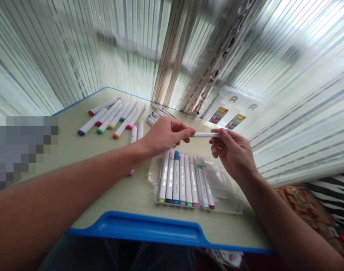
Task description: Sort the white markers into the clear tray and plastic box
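Observation:
A white marker with a bit of green near its left end is held level above the desk, pinched at both ends. My left hand closes its thumb and fingers on the green end, which they partly cover. At the other end, my right hand grips the white barrel between thumb and fingers. Below the hands lies an open clear plastic case. Several white markers with coloured ends stand side by side in it, mostly in its left half, with a couple at the left of its right half.
Loose markers lie scattered at the back left of the desk, and more markers lie behind my left hand. A blue pen tray runs along the front edge. Striped curtains hang close behind; a clear plastic packet leans there.

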